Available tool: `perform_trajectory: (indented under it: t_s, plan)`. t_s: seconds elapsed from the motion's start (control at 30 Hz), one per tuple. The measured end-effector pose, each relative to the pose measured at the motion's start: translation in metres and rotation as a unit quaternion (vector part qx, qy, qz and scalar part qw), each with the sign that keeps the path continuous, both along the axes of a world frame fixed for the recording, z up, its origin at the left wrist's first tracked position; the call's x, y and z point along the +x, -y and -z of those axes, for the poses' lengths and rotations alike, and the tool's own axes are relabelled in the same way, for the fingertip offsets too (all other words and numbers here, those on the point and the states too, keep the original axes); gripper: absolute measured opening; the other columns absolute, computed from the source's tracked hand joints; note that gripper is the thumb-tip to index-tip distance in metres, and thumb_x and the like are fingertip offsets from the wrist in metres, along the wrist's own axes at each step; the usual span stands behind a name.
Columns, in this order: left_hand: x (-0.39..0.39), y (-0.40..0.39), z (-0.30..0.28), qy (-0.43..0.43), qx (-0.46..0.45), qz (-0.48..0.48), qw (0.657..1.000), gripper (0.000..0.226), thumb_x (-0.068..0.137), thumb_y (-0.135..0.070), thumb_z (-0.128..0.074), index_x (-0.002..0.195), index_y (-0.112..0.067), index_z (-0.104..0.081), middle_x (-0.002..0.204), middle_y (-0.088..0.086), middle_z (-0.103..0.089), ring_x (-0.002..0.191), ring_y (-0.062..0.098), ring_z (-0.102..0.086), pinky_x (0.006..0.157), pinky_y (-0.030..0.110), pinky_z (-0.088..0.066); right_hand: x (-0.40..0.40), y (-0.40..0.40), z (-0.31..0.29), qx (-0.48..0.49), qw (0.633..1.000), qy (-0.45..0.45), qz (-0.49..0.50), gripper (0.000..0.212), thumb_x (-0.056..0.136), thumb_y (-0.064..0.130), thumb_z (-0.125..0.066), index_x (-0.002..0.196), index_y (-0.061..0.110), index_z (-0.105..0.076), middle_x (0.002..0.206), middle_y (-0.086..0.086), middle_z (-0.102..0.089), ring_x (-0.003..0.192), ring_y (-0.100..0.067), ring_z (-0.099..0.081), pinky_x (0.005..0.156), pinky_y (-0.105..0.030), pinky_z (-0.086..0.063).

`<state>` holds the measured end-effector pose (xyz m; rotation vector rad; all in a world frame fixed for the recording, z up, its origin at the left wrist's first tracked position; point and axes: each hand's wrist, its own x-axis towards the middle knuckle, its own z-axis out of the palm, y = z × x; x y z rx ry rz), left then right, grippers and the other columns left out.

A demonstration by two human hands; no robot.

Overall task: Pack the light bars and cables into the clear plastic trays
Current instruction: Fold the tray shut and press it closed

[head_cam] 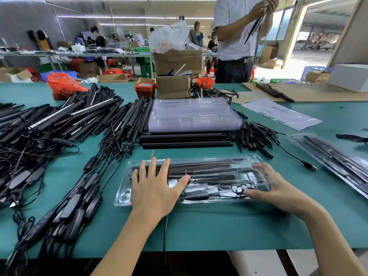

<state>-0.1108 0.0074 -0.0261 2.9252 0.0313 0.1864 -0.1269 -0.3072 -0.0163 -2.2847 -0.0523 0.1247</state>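
Observation:
A clear plastic tray [258, 159] lies on the green table straight in front of me, holding black light bars [209, 168] along its far side and a black cable [223, 195] with a controller nearer me. My left hand [155, 188] lies flat with straight, spread fingers on the tray's left part, pressing on its clear cover. My right hand [272, 188] is at the tray's right end, fingers curled over the clear cover, thumb at the near edge by the cable.
Loose light bars with cables [59, 124] are heaped at the left. A stack of empty clear trays [191, 114] sits behind, black bars [185, 140] in front of it, and short black pieces [253, 136] at its right. A packed tray [334, 158] lies right. A person [237, 36] stands across the table.

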Motion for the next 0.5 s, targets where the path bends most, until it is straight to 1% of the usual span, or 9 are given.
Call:
perform_trajectory:
  t_s: [0.07,0.13,0.2,0.27,0.33,0.37,0.43,0.47,0.5]
  plan:
    - [0.0,0.0,0.001,0.002,-0.004,-0.002,1.0,0.099,0.073,-0.089,0.004,0.157,-0.04,-0.012,0.168,0.001,-0.006,0.154,0.027,0.002,0.124,0.048,-0.001,0.004,-0.001,0.002,0.016,1.0,0.0,0.012,0.093,0.055,0.061,-0.083,0.133,0.04,-0.036,0.136,0.012,-0.042,0.128,-0.015,-0.04,0.104,-0.034,-0.035]
    - [-0.001,0.001,0.0,0.003,-0.008,-0.002,1.0,0.097,0.075,-0.088,0.002,0.157,-0.04,-0.012,0.168,0.002,-0.006,0.154,0.027,0.002,0.124,0.048,-0.001,0.009,-0.007,0.003,0.027,0.999,0.004,0.042,0.106,0.042,0.063,-0.086,0.132,0.041,-0.036,0.137,0.006,-0.041,0.121,-0.014,-0.041,0.1,-0.032,-0.035]
    - [-0.002,0.002,-0.002,-0.002,-0.008,0.0,1.0,0.094,0.077,-0.086,0.001,0.158,-0.039,-0.012,0.168,0.003,-0.006,0.154,0.028,0.002,0.124,0.049,-0.001,0.013,-0.011,0.002,0.036,0.997,-0.007,0.066,0.122,0.025,0.072,-0.088,0.131,0.042,-0.036,0.135,0.001,-0.04,0.117,-0.018,-0.047,0.101,-0.037,-0.04]
    - [-0.002,0.002,-0.003,-0.005,-0.012,-0.002,1.0,0.091,0.08,-0.084,-0.002,0.158,-0.038,-0.01,0.168,0.004,-0.008,0.154,0.029,0.001,0.123,0.049,-0.002,0.016,-0.012,0.003,0.03,0.996,-0.01,0.078,0.133,0.012,0.08,-0.084,0.129,0.041,-0.035,0.13,0.002,-0.04,0.117,-0.022,-0.047,0.103,-0.041,-0.042]
    - [-0.005,0.003,-0.005,0.034,-0.03,0.016,0.999,0.078,0.09,-0.075,-0.016,0.157,-0.036,-0.014,0.166,0.006,-0.017,0.154,0.029,-0.003,0.122,0.051,-0.006,0.017,-0.012,0.004,0.022,0.996,-0.001,0.082,0.134,0.008,0.084,-0.08,0.126,0.04,-0.033,0.126,0.005,-0.039,0.12,-0.022,-0.043,0.105,-0.041,-0.04]
    - [-0.007,0.004,-0.006,0.085,-0.057,0.053,0.993,0.067,0.096,-0.064,-0.03,0.156,-0.034,-0.023,0.162,0.007,-0.027,0.153,0.029,-0.01,0.122,0.052,-0.012,0.018,-0.013,0.005,0.023,0.996,0.0,0.084,0.134,0.008,0.083,-0.081,0.125,0.04,-0.032,0.127,0.004,-0.038,0.121,-0.021,-0.041,0.107,-0.04,-0.039]
    - [-0.01,0.005,-0.008,0.193,-0.096,0.195,0.957,0.051,0.099,-0.025,-0.054,0.148,-0.027,-0.04,0.151,0.006,-0.046,0.148,0.028,-0.029,0.117,0.052,-0.03,0.019,-0.013,0.006,0.029,0.996,-0.004,0.089,0.137,0.007,0.081,-0.083,0.126,0.039,-0.03,0.129,0.001,-0.037,0.122,-0.021,-0.04,0.111,-0.04,-0.036]
    - [-0.011,0.007,-0.01,0.228,-0.088,0.271,0.931,0.056,0.094,-0.006,-0.058,0.144,-0.026,-0.044,0.147,0.005,-0.05,0.143,0.027,-0.038,0.114,0.049,-0.038,0.019,-0.012,0.006,0.027,0.996,-0.007,0.087,0.14,0.008,0.081,-0.083,0.13,0.035,-0.032,0.132,0.0,-0.037,0.124,-0.02,-0.038,0.113,-0.04,-0.034]
    - [-0.011,0.009,-0.014,0.242,-0.068,0.333,0.909,0.064,0.089,0.006,-0.057,0.142,-0.027,-0.044,0.145,0.005,-0.052,0.138,0.025,-0.046,0.109,0.045,-0.044,0.021,-0.011,0.006,0.021,0.997,-0.012,0.079,0.144,0.009,0.082,-0.083,0.136,0.03,-0.038,0.135,0.0,-0.039,0.127,-0.019,-0.037,0.115,-0.039,-0.032]
